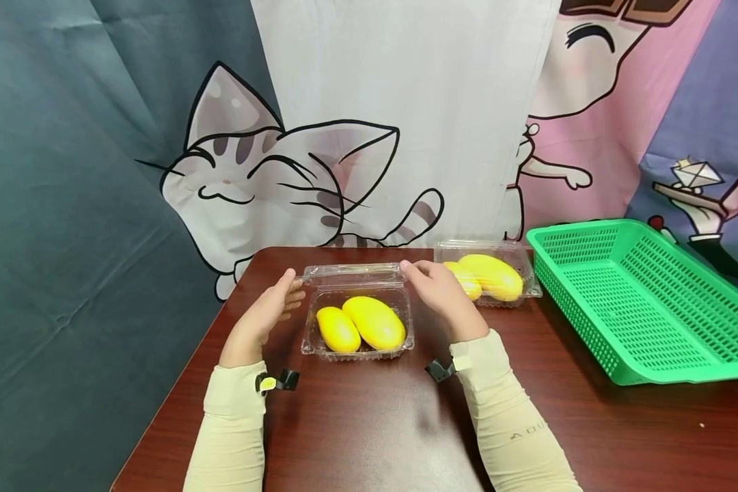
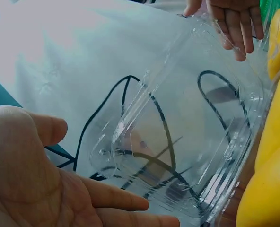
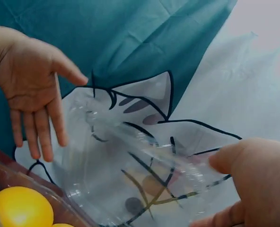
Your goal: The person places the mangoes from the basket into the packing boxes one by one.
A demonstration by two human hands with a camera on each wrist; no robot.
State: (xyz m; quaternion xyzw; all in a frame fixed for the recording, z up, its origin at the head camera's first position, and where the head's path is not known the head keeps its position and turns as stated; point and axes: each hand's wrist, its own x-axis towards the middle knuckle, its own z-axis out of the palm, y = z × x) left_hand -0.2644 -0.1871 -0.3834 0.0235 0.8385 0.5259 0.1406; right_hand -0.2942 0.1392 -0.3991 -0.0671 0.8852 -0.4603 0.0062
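A clear plastic clamshell box [image 1: 409,336] stands on the table with its hinged lid [image 1: 353,275] raised at the back. Inside lie two yellow mangoes, a smaller one [image 1: 338,330] on the left and a larger one [image 1: 374,323] on the right. My left hand [image 1: 266,313] is beside the lid's left edge, palm inward, fingers extended and thumb apart. At the lid's right corner, my right hand [image 1: 441,295] has its thumb against or very near the edge. In the left wrist view, the straight fingers of the right hand [image 2: 232,23] show beside the lid.
Behind my right hand, another clear box [image 1: 521,257] holds yellow mangoes [image 1: 493,277]. A green perforated basket [image 1: 581,321] stands at the right of the brown table [image 1: 357,417]. A cartoon-printed cloth [image 1: 406,82] hangs behind the table.
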